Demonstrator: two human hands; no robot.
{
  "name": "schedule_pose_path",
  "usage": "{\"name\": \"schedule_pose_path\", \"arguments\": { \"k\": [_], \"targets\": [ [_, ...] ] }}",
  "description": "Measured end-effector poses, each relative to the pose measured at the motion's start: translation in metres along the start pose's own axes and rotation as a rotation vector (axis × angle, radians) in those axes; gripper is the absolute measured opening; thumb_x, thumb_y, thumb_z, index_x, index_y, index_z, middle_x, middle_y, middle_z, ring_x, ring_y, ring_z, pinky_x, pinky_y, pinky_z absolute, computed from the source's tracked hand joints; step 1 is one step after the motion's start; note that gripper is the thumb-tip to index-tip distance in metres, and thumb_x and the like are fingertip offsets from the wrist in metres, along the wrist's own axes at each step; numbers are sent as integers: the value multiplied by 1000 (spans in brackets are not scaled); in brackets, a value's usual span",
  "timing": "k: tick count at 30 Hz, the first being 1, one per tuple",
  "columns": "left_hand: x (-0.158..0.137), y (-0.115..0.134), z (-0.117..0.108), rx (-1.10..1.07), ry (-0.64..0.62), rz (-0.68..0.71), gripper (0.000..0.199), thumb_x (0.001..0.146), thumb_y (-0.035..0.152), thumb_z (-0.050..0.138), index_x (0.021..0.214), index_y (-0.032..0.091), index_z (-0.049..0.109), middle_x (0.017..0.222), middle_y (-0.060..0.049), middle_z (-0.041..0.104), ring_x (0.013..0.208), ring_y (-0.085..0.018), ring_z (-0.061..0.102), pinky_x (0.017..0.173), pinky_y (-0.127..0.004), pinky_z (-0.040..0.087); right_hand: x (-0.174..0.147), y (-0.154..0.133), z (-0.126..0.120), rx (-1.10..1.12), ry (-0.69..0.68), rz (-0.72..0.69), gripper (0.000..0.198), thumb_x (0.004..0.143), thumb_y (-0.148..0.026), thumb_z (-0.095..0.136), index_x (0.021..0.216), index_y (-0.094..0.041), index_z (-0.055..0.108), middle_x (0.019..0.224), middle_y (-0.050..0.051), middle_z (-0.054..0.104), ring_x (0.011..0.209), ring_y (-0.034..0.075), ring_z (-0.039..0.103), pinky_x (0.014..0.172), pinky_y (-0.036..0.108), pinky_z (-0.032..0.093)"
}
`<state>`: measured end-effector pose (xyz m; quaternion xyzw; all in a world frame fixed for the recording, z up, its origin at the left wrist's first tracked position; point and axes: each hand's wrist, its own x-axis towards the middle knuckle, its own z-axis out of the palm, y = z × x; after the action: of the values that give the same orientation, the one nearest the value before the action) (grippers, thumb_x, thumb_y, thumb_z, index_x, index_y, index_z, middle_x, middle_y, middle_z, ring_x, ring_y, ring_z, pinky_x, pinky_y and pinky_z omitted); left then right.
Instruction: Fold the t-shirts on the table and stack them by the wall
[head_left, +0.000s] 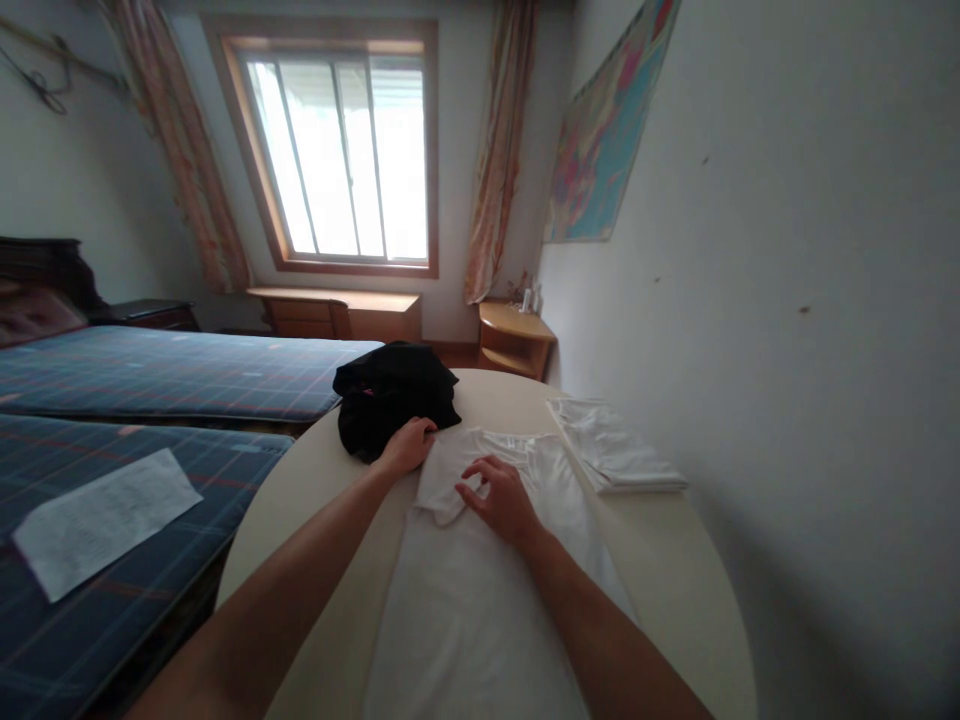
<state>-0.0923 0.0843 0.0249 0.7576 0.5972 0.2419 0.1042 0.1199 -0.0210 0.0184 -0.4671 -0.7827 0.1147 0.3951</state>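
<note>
A white shirt (480, 600) lies spread on the round cream table (322, 560), its neckline toward the far side. The short sleeve on the left is folded inward over the body. My left hand (407, 447) is at the shirt's left shoulder, fingers curled around the cloth edge, close against a bundled black garment (394, 385). Over the folded sleeve hovers my right hand (504, 497), palm down, with thumb and forefinger bent and apart. Whether its fingertips touch the fabric is hard to see.
Folded white clothing (619, 450) lies at the table's right edge, near the wall. On the left, a paper sheet (105, 520) rests on a blue plaid mattress (247, 480). A corner shelf (517, 325) and a low desk (375, 305) stand beyond, below the window.
</note>
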Motion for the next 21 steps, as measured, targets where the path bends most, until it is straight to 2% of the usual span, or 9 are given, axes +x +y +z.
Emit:
{"name": "schedule_pose_path", "arguments": {
  "k": [2, 4, 6, 9, 14, 18, 21],
  "targets": [
    [-8, 6, -3, 32, 41, -76, 28, 90, 20, 53, 116, 19, 65, 121, -8, 66, 109, -20, 64, 95, -27, 47, -3, -9, 0, -83, -75, -100, 21, 80, -42, 76, 87, -24, 69, 103, 4, 68, 99, 22, 62, 97, 39, 40],
    [-20, 11, -7, 67, 73, -169, 27, 93, 23, 49, 116, 19, 63, 115, -10, 69, 105, -23, 66, 89, -30, 49, -6, -17, 2, -140, -149, -169, 30, 74, -48, 80, 87, -24, 68, 104, 4, 67, 103, 23, 60, 101, 41, 37],
    [-35, 16, -11, 98, 79, -251, 26, 93, 28, 49, 114, 20, 62, 104, -11, 72, 97, -26, 69, 83, -34, 50, -7, -23, 4, -181, -208, -211, 33, 72, -48, 82, 88, -24, 67, 104, 3, 67, 102, 22, 59, 103, 40, 35],
    [-58, 22, -16, 135, 46, -316, 28, 91, 35, 53, 115, 21, 60, 94, -11, 74, 90, -29, 71, 78, -35, 49, -7, -26, 7, -227, -258, -242, 25, 75, -40, 78, 89, -23, 68, 101, 3, 68, 101, 21, 59, 104, 38, 35],
    [-83, 29, -17, 81, -43, -286, 39, 91, 39, 57, 124, 20, 53, 99, -8, 75, 97, -26, 70, 78, -31, 47, -5, -26, 8, -237, -273, -280, 7, 82, -26, 67, 88, -24, 70, 91, 1, 71, 97, 19, 61, 107, 37, 32],
    [-87, 31, -13, 64, -33, -254, 38, 89, 32, 60, 125, 19, 51, 108, -8, 73, 100, -23, 69, 78, -29, 45, -6, -24, 8, -185, -281, -286, 20, 80, -30, 70, 100, -24, 68, 96, 2, 72, 97, 19, 62, 106, 36, 34],
    [-88, 31, -17, 66, -47, -257, 36, 89, 31, 60, 123, 19, 53, 104, -7, 74, 97, -22, 69, 75, -28, 43, -7, -23, 7, -177, -325, -324, 21, 80, -29, 71, 100, -25, 68, 99, 2, 72, 98, 19, 62, 101, 34, 38]
  ]
}}
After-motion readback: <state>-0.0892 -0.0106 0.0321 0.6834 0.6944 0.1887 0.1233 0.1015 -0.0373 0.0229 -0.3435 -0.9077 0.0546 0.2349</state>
